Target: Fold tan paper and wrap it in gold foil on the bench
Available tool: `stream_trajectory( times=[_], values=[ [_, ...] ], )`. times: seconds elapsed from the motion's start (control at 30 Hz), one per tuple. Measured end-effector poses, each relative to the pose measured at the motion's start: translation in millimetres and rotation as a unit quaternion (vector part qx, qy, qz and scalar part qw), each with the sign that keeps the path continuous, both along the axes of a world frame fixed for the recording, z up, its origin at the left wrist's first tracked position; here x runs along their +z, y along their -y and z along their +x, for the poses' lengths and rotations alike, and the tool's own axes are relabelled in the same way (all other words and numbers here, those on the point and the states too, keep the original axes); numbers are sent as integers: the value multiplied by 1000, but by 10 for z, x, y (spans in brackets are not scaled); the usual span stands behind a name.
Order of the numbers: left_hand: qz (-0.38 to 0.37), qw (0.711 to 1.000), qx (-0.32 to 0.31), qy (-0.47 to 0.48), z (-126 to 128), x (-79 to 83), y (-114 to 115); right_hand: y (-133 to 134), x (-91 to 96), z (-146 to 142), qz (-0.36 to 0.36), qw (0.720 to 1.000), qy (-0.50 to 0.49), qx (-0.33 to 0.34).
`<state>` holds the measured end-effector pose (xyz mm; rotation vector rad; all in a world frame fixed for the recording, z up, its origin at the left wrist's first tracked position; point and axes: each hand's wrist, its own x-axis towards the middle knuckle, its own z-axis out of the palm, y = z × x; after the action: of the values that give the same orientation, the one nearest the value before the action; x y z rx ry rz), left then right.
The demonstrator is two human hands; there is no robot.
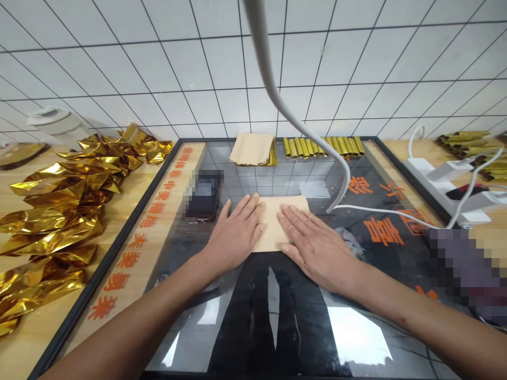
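A tan, roughly square sheet of paper [272, 224] lies flat on the dark glass panel [253, 184] in front of me. My left hand [240, 229] rests on its left edge, fingers stretched forward. Across the right part of the sheet lies my right hand [307, 240], flat and with its fingers extended. Neither hand grips anything. Beyond them sits a stack of similar tan sheets [252, 149], with gold showing along its right edge. To the right of that stack stands a row of rolled gold paper tubes [322, 147].
Folded gold foil pieces [67, 211] heap up at the left, before a white lidded container [59, 124]. A phone [203, 195] lies left of my hands. A thick white cable [293, 116] hangs ahead. At right are a power strip [439, 184] and more gold rolls [467, 148].
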<state>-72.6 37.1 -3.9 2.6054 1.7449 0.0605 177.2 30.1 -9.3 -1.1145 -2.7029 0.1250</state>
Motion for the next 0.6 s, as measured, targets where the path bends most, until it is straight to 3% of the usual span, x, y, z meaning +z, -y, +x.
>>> stream_trajectory(
  times=[0.07,0.23,0.33,0.47,0.6],
  values=[
    [1,1000,1,1,5,3,3,6,4,2,6,1000,4,-18],
    [-1,1000,4,8,16,15,11,75,44,-28,-2,1000,9,21],
    [-2,1000,6,-2,24,22,15,74,68,-67,-7,1000,18,-5],
    [8,1000,1,-15,21,13,15,84,111,-121,-16,999,17,43],
    [18,1000,-4,-1,15,5,15,98,168,-114,2,1000,28,8]
  ],
)
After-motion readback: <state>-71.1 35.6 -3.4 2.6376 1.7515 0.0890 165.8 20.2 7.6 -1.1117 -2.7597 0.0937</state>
